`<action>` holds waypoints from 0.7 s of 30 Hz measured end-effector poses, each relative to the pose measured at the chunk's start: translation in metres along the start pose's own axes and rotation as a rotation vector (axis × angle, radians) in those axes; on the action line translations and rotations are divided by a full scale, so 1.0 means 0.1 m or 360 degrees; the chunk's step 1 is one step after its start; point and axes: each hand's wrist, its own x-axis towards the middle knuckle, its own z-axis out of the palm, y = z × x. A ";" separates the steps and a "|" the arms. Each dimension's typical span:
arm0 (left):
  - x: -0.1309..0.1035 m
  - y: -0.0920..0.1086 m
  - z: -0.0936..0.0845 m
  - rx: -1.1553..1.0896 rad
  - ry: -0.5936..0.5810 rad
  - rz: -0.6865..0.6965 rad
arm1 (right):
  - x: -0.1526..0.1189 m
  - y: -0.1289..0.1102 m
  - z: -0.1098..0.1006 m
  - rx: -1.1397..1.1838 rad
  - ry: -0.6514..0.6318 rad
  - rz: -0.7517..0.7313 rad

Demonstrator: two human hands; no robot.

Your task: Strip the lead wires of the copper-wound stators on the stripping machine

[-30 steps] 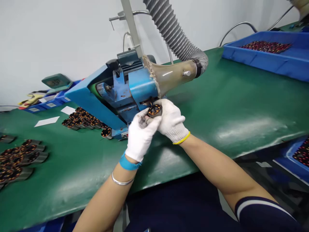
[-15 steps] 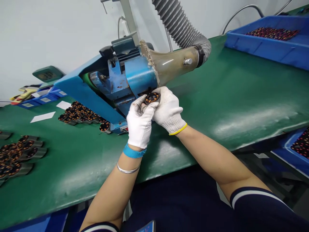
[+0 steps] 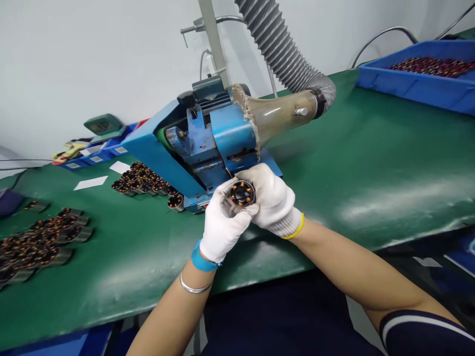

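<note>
Between my two gloved hands is a motor stator point(image 3: 242, 193), a round metal part with a black inner face and orange copper windings turned up towards me. My left hand point(image 3: 224, 217), in a thin white glove, grips it from the left with the fingers closed. From the right, my right hand point(image 3: 272, 198), in a knitted white glove with a yellow cuff, is closed round its other side. A thin wire-like strand rises from near the part's top left. Just beyond my hands stands a blue belt-driven machine point(image 3: 230, 131).
A clear funnel point(image 3: 282, 110) joins the machine to a grey ribbed hose point(image 3: 285, 54). Similar stators point(image 3: 141, 179) sit left of the machine, with another group point(image 3: 44, 237) at far left. A blue bin point(image 3: 411, 81) of small parts is at back right. Small blue trays point(image 3: 96, 157) stand back left.
Both hands have drawn the stator back from the machine towards me, and its face is now tilted more fully upward. The camera view has shifted as well.
</note>
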 end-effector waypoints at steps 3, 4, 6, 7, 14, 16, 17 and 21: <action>0.03 -0.03 -0.11 0.0033 -0.0024 0.0087 | 0.00 0.00 0.06 -0.0008 0.0135 -0.0181; 0.05 -0.05 -0.14 0.0030 -0.0042 0.0116 | -0.01 -0.01 0.08 0.0031 0.0150 -0.0161; 0.08 -0.06 -0.19 0.0022 -0.0063 0.0181 | -0.01 -0.04 0.09 0.0136 0.0089 -0.0014; 0.09 -0.07 -0.21 0.0035 -0.0058 0.0222 | -0.01 -0.06 0.08 0.0196 0.0002 0.0088; 0.11 -0.04 -0.27 0.0341 0.0125 0.0439 | -0.01 -0.13 0.02 0.0566 -0.0331 0.0090; 0.11 -0.05 -0.29 0.0429 0.0198 0.0424 | -0.01 -0.10 0.04 0.0747 -0.0263 0.0017; 0.12 -0.06 -0.30 0.0461 0.0222 0.0413 | -0.01 -0.07 0.06 0.0851 -0.0237 -0.0003; 0.12 -0.11 -0.33 0.0506 0.0246 0.0420 | 0.00 -0.01 0.10 0.1066 -0.0155 0.0061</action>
